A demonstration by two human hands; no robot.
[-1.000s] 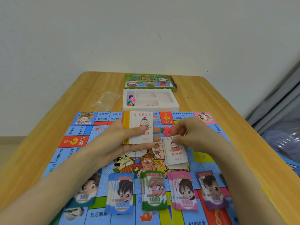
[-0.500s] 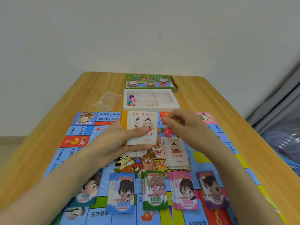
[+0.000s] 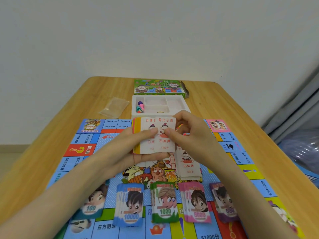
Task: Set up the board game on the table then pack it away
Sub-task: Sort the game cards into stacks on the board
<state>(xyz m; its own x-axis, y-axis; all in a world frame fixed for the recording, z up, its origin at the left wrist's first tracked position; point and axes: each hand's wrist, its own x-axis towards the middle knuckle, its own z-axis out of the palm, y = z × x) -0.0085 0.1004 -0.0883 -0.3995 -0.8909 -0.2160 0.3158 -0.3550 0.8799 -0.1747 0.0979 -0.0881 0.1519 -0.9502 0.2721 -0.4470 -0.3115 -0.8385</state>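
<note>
Since half a second ago, brings the right hand (image 3: 189,133) left from above the middle of the board (image 3: 82,149) onto the stack (image 3: 146,145); pinches the top card (image 3: 165,144) there between thumb and forefinger, that card fanned half off to the right. Works over a wooden desk (image 3: 51,135). Spreads the board flat across most of the near desk. Keeps the green box (image 3: 158,87) at the far edge and, just this side of it, the white tray (image 3: 174,102), close beyond the board's far border. Leaves a clear bag (image 3: 114,106) left of the tray. Lines five cash piles (image 3: 164,204) along the board's near part: 100, 10000, 1000, 5000, 500. Rests a card pile (image 3: 189,167) on the board just under the right wrist. Grips the stack in the left hand (image 3: 131,147) above the board's middle, fingers curled beneath, thumb across the face. Stores a few pawns (image 3: 140,106) in the tray's left compartment.
</note>
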